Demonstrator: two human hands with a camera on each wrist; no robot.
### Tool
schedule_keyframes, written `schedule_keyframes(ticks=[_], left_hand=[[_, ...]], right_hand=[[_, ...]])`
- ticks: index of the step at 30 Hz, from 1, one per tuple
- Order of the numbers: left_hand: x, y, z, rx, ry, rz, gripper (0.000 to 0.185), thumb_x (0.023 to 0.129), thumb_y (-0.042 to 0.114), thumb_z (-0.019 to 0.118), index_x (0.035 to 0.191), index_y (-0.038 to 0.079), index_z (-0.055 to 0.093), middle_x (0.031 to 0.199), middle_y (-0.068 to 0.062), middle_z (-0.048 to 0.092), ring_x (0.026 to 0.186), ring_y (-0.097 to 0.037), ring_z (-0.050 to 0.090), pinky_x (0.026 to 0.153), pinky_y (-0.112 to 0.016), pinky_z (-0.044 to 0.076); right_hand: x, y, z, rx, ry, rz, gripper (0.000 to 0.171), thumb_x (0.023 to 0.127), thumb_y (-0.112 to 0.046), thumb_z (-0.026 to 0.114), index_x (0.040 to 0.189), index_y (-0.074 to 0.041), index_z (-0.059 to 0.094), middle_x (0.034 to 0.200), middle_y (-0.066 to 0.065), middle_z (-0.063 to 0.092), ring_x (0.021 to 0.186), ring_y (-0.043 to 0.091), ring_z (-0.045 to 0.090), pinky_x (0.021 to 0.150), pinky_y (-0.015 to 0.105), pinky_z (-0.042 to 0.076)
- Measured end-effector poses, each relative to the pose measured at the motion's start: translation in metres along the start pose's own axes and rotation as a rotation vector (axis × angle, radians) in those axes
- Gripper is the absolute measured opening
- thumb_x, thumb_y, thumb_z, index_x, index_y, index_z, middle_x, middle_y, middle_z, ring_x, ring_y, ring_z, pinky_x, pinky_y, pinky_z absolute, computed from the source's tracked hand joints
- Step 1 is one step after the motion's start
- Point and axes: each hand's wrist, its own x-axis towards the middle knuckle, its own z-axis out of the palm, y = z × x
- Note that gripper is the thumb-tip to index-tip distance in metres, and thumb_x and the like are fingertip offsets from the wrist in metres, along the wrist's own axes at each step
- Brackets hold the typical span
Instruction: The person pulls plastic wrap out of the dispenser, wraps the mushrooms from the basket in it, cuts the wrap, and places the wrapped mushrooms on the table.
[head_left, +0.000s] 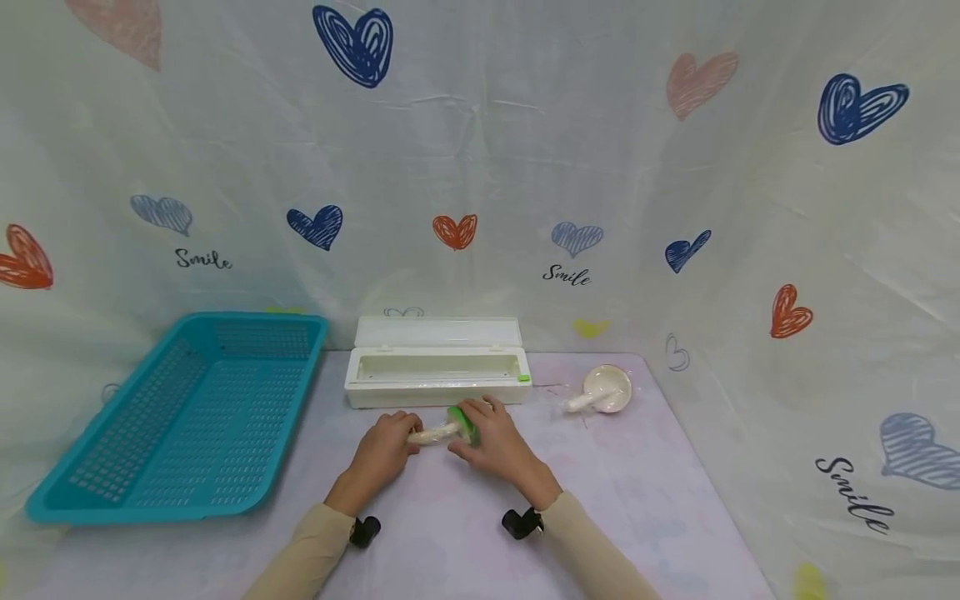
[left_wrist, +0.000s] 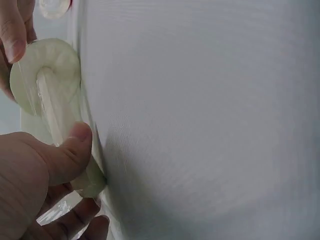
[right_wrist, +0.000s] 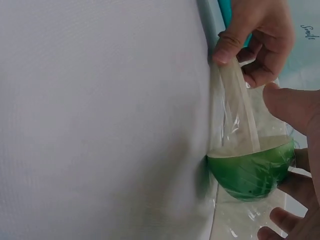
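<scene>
A small green bowl [right_wrist: 252,172] with a pale inside lies tipped on its side in clear film, in front of the white box. A pale pestle-like stick [left_wrist: 57,107] runs out of its hollow under the film. My left hand [head_left: 387,446] pinches the stick's far end between thumb and fingers. My right hand [head_left: 497,442] cups the bowl from the right, its fingers curled behind the outer wall. Film crinkles over both pieces.
A long white film dispenser box [head_left: 438,393] with a raised lid and a green slider stands at the back. On the left sits a large blue basket [head_left: 288,417]. A cream bowl [head_left: 621,398] with a film-wrapped stick lies at right. A heart-print curtain [head_left: 480,150] hangs behind.
</scene>
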Motion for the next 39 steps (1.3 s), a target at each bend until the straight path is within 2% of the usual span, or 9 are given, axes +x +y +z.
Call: schedule_keyframes(ticks=[3,8,12,17,21,24,30,34,39], left_hand=[[-0.001,0.000,-0.001,0.015,0.015,0.018,0.024,0.080,0.008,0.087,0.097,0.013,0.071,0.092,-0.001,0.070,0.081,-0.021,0.061,0.067,-0.037,0.051],[-0.006,0.000,-0.005,-0.009,0.075,0.045,0.024,0.080,0.002,0.085,0.098,0.012,0.073,0.089,-0.002,0.071,0.079,-0.023,0.061,0.065,-0.038,0.049],[-0.009,-0.002,-0.006,-0.011,0.105,0.066,0.023,0.081,0.001,0.083,0.100,0.010,0.074,0.091,-0.003,0.073,0.080,-0.025,0.063,0.065,-0.041,0.050],[-0.010,-0.004,-0.008,-0.011,0.132,0.094,0.024,0.084,0.001,0.080,0.106,0.009,0.075,0.098,-0.005,0.075,0.085,-0.027,0.064,0.069,-0.043,0.052],[-0.008,-0.007,-0.011,0.004,0.154,0.129,0.026,0.086,-0.001,0.077,0.111,0.007,0.075,0.102,-0.006,0.075,0.089,-0.029,0.064,0.074,-0.044,0.053],[-0.005,-0.007,-0.014,0.020,0.144,0.149,0.026,0.089,-0.002,0.074,0.113,0.006,0.075,0.103,-0.008,0.074,0.090,-0.029,0.063,0.077,-0.045,0.053],[0.005,-0.007,-0.024,0.024,0.065,0.155,0.027,0.092,-0.004,0.070,0.117,0.005,0.074,0.105,-0.009,0.073,0.095,-0.030,0.063,0.084,-0.045,0.055],[0.011,-0.005,-0.029,0.011,0.032,0.164,0.028,0.093,-0.005,0.068,0.119,0.005,0.074,0.109,-0.008,0.072,0.103,-0.031,0.065,0.091,-0.047,0.055],[0.009,-0.002,-0.031,-0.048,0.018,0.173,0.027,0.095,0.001,0.069,0.122,0.003,0.071,0.109,-0.009,0.069,0.101,-0.029,0.065,0.090,-0.048,0.055]], right_hand=[[0.000,0.000,-0.004,-0.058,0.004,-0.021,0.068,0.087,-0.036,0.083,0.143,-0.006,0.058,0.144,0.012,0.062,0.143,0.042,0.044,0.113,0.058,0.040],[-0.001,0.003,-0.009,-0.048,0.019,-0.026,0.075,0.085,-0.029,0.086,0.148,-0.006,0.052,0.153,0.016,0.053,0.145,0.045,0.039,0.112,0.062,0.040],[-0.003,0.008,-0.008,-0.040,0.103,-0.028,0.078,0.082,-0.030,0.088,0.147,-0.008,0.051,0.157,0.023,0.043,0.144,0.049,0.038,0.110,0.066,0.040],[-0.006,0.014,-0.008,-0.016,0.291,-0.139,0.062,0.076,-0.025,0.092,0.127,-0.009,0.061,0.137,0.019,0.056,0.134,0.048,0.048,0.108,0.063,0.041],[-0.007,0.017,-0.008,-0.016,0.334,-0.236,0.051,0.078,-0.021,0.091,0.120,-0.009,0.065,0.129,0.015,0.062,0.130,0.045,0.052,0.108,0.059,0.042],[-0.008,0.018,-0.006,-0.028,0.309,-0.242,0.057,0.080,-0.022,0.090,0.128,-0.007,0.064,0.134,0.015,0.062,0.134,0.045,0.051,0.111,0.057,0.042],[-0.001,0.017,-0.002,-0.069,0.272,-0.172,0.074,0.079,-0.024,0.091,0.140,-0.005,0.055,0.141,0.013,0.059,0.142,0.042,0.045,0.116,0.056,0.038],[0.005,0.017,0.003,-0.092,0.308,-0.140,0.073,0.077,-0.026,0.093,0.136,-0.005,0.055,0.134,0.010,0.061,0.135,0.038,0.051,0.112,0.054,0.042],[0.009,0.018,0.005,-0.065,0.339,-0.141,0.072,0.079,-0.025,0.092,0.134,-0.002,0.053,0.128,0.011,0.063,0.121,0.028,0.061,0.103,0.046,0.050]])
